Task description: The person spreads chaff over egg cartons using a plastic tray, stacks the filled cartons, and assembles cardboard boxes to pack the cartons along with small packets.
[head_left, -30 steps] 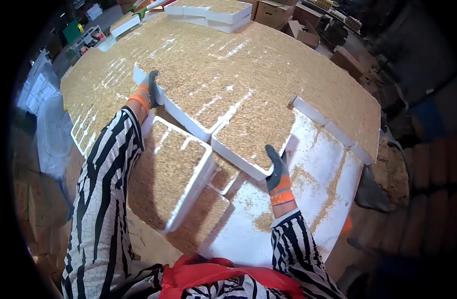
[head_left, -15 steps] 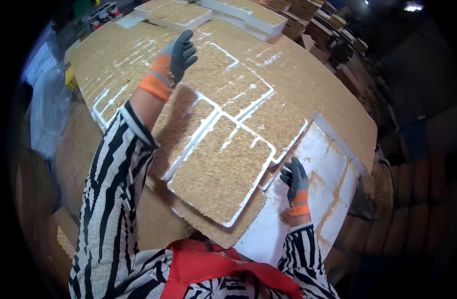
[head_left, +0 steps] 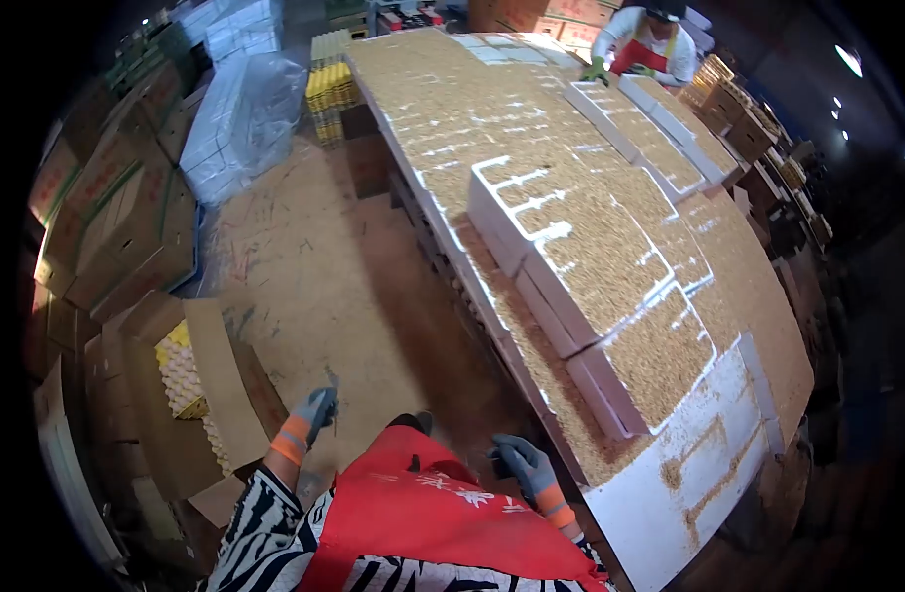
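Note:
My left hand (head_left: 317, 412), in a grey glove with an orange cuff, is in the air over the bare floor. Its fingers are loosely bent and nothing shows in them. Close to the table's near side hangs my right hand (head_left: 527, 464), gloved alike, with its fingers apart and nothing seen in it. Right of it, white foam boxes (head_left: 601, 395) stand side by side on the table, full to the rim with tan, sawdust-like material (head_left: 610, 266). A bare white board (head_left: 650, 523) lies at the table's near end. Neither hand touches the boxes.
An open cardboard carton (head_left: 221, 395) with eggs in yellow trays (head_left: 181, 370) stands at lower left. Stacked cartons (head_left: 127, 212) and plastic-wrapped white stacks (head_left: 240, 123) line the left. Across the table, a person (head_left: 650, 44) in green gloves works at a foam box.
My view has turned left, bringing the floor, cartons and co-worker into sight. Both hands have come away from the table and filled boxes; my left arm is lowered.

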### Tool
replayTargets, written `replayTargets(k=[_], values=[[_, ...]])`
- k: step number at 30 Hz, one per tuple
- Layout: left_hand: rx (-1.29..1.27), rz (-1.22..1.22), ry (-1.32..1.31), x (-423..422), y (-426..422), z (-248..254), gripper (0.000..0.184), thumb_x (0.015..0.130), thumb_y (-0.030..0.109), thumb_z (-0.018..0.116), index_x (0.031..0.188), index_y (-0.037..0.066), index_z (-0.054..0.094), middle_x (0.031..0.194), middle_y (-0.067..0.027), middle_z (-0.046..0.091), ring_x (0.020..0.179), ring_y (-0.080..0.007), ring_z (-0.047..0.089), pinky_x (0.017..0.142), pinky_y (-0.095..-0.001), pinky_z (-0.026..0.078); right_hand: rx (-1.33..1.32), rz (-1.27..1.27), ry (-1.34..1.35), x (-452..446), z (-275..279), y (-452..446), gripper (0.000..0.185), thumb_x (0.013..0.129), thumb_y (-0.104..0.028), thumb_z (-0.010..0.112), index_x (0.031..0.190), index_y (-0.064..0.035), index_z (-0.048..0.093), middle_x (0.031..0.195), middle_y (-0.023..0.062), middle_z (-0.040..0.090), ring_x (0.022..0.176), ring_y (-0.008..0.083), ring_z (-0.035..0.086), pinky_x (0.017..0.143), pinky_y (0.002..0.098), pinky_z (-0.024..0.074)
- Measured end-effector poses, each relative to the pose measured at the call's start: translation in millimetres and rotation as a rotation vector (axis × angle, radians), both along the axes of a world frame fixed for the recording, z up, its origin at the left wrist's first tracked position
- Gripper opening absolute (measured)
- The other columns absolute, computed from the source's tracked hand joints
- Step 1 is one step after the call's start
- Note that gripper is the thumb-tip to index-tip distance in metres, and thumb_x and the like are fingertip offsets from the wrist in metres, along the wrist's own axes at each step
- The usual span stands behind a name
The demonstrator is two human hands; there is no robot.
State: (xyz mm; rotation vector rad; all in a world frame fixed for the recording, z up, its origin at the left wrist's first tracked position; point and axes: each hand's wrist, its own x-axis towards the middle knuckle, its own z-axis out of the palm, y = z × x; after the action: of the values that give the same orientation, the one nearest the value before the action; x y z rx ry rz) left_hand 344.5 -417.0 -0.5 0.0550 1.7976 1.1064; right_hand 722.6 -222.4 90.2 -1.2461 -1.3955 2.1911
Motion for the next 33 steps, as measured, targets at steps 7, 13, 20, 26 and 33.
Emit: replayTargets(k=[7, 13, 20, 26, 33], values=[[0.251, 0.402, -0.272, -175.6, -116.6, -101.5, 0.021, 0.093, 0.035, 0.055, 0.092, 0.014, 0.059, 0.073, 0.0016, 0.055, 0.061, -0.0110, 0.052, 0.050, -0.0253, 0.040, -0.104, 0.417, -0.057, -287.2, -68.7, 42.3, 0.051, 0.095, -0.025, 0.058, 0.138, -0.0048, 0.041, 0.108, 0.0083, 0.063, 0.087, 0.0147, 0.063, 0.073, 0.0270, 0.0517], [0.327, 0.591, -0.161, -421.4, -124.2, -127.0, 0.017, 0.093, 0.031, 0.054, 0.094, 0.016, 0.059, 0.076, 0.0005, 0.056, 0.064, -0.0139, 0.054, 0.051, -0.0284, 0.041, -0.349, 0.260, -0.091, -559.2, -134.4, 104.4, 0.052, 0.094, -0.036, 0.056, 0.135, -0.0075, 0.043, 0.112, 0.0137, 0.063, 0.091, 0.0261, 0.065, 0.079, 0.0384, 0.0536], [0.207, 0.526, -0.145, -706.5, 23.8, -112.9, 0.019, 0.094, 0.030, 0.049, 0.102, 0.015, 0.057, 0.080, -0.0003, 0.058, 0.068, -0.0151, 0.056, 0.051, -0.0306, 0.042, -0.418, -0.051, 0.085, -757.9, -140.0, 227.9, 0.050, 0.090, -0.038, 0.060, 0.131, -0.0118, 0.046, 0.114, 0.0129, 0.061, 0.096, 0.0294, 0.063, 0.083, 0.0420, 0.0519], [0.402, 0.204, -0.083, -889.1, 255.9, -130.0, 0.033, 0.094, 0.036, 0.053, 0.119, 0.015, 0.058, 0.101, -0.0031, 0.063, 0.079, -0.0175, 0.060, 0.061, -0.0295, 0.048, -0.491, -0.198, 0.290, -901.5, -188.7, 365.3, 0.036, 0.093, -0.032, 0.058, 0.123, -0.0134, 0.051, 0.110, 0.0093, 0.058, 0.101, 0.0299, 0.059, 0.088, 0.0443, 0.0494], [0.281, 0.153, -0.047, -1073.5, 502.6, -95.3, 0.042, 0.093, 0.045, 0.054, 0.121, 0.014, 0.059, 0.097, 0.0014, 0.064, 0.076, -0.0103, 0.058, 0.060, -0.0246, 0.044, -0.465, -0.281, 0.428, -1068.4, -216.8, 532.9, 0.054, 0.091, -0.027, 0.060, 0.138, -0.0110, 0.040, 0.132, 0.0119, 0.048, 0.120, 0.0319, 0.050, 0.097, 0.0433, 0.0444]])
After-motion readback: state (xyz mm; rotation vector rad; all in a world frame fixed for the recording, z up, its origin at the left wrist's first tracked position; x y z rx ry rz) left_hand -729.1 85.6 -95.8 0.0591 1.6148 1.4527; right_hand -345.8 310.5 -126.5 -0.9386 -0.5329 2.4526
